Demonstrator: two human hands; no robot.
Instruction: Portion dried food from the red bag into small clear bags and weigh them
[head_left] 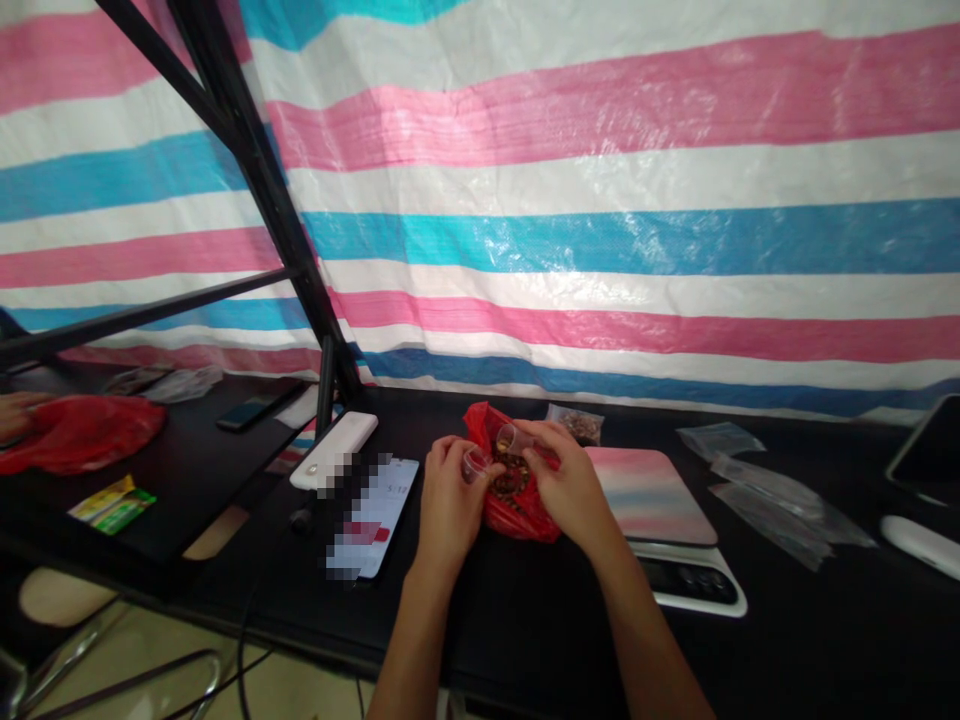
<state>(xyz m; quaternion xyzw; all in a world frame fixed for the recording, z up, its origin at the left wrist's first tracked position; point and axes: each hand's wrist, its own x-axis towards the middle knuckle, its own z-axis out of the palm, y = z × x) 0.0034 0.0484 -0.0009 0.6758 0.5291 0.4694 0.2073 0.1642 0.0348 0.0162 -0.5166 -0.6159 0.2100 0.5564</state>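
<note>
A red plastic bag (pixel 525 522) lies opened on the black table, with small dark brown and yellowish pieces (pixel 511 482) in it. My right hand (pixel 570 480) reaches over it from the right, its fingers closed on a small clear plastic cup (pixel 513 438) that is tilted above the pieces. On the left side of the bag, my left hand (pixel 450 500) pinches a second small clear round piece (pixel 475 463), perhaps a cup or a lid. A digital scale (pixel 701 580) with a shiny top plate (pixel 652 495) stands just right of my right hand.
Behind the scale is a clear bag of brown bits (pixel 579 424). Flat clear bags (pixel 780 495) lie to the right. A phone (pixel 379 520) and a white power bank (pixel 337 450) lie left. At far left, another person's hand (pixel 15 415) touches a red bag (pixel 94 432).
</note>
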